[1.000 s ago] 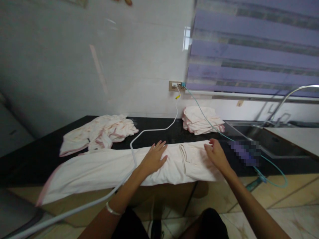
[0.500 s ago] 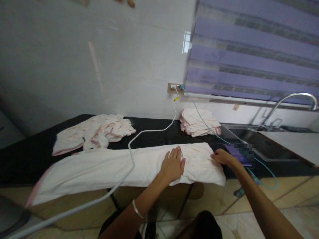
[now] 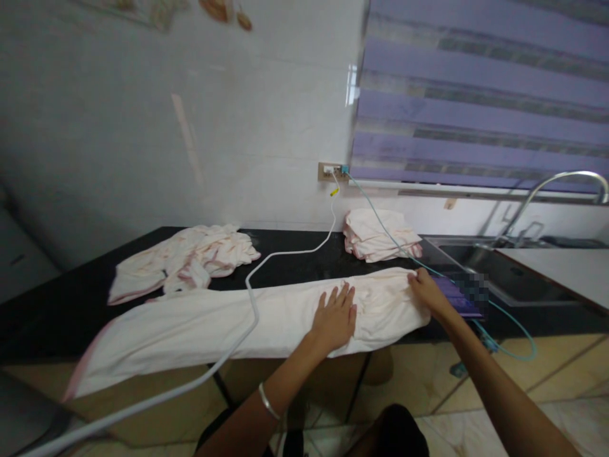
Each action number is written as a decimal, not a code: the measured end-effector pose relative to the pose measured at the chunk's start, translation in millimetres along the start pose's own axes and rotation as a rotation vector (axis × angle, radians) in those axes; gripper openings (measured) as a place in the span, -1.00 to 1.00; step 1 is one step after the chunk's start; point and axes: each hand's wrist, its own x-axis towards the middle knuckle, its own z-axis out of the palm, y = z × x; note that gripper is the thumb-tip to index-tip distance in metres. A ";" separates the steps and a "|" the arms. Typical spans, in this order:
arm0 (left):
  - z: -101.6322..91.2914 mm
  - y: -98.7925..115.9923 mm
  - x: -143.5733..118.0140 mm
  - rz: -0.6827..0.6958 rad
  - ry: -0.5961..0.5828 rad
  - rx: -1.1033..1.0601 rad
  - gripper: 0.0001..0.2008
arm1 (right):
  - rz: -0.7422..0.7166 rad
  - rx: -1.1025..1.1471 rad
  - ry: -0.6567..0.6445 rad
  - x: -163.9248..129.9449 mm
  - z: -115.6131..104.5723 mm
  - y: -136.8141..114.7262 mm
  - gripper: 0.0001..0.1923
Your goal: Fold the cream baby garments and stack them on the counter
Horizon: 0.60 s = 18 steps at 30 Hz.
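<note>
Pressing flat with its fingers spread, the left hand (image 3: 335, 320) rests palm down on a long white cloth (image 3: 190, 324), while the right hand (image 3: 425, 293) pinches that cloth's far right corner between thumb and fingers. The cloth lies stretched lengthwise along the front of the dark counter (image 3: 285, 271), its near edge hanging over the side and a pink border showing at its left end; shallow wrinkles gather between the hands. A white cord (image 3: 295, 252) runs from the wall outlet (image 3: 326, 172) across the counter and over the cloth, left of the left hand. Behind the cloth's left half sits a crumpled heap of pink-edged cloths (image 3: 190, 254); near the wall, behind the right half, is a folded stack of similar cloths (image 3: 378, 235). A teal cable (image 3: 360, 188) comes down from the outlet in front of that stack. Just beside the right wrist lies a device with a purple screen (image 3: 457, 301), partly blurred out. Farther right is a metal sink (image 3: 509, 273) with a curved faucet (image 3: 528, 197). A bracelet (image 3: 269, 401) circles the left wrist.
</note>
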 end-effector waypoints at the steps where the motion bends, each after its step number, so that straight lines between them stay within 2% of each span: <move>1: 2.8 3.2 1.9 -0.002 0.000 0.000 -0.41 | -0.021 0.027 0.027 0.9 -2.1 -3.8 -0.85; 6: 25.5 32.4 19.8 0.019 0.021 -0.021 -0.40 | -0.083 0.101 0.146 7.9 -23.3 -39.5 -0.79; 10: 40.2 67.6 39.4 0.036 0.006 -0.042 -0.35 | -0.189 0.069 0.148 9.6 -37.0 -81.3 -0.78; 13: 36.9 88.5 49.2 -0.022 0.032 -0.103 -0.30 | -0.255 0.037 0.111 5.4 -38.1 -107.3 -0.78; 15: 29.6 94.1 51.6 -0.065 0.019 -0.174 -0.23 | -0.290 0.024 0.094 1.2 -36.0 -119.4 -0.79; 18: 20.2 88.5 51.6 -0.071 -0.043 -0.264 0.05 | -0.292 -0.020 0.066 -5.2 -30.9 -132.3 -0.80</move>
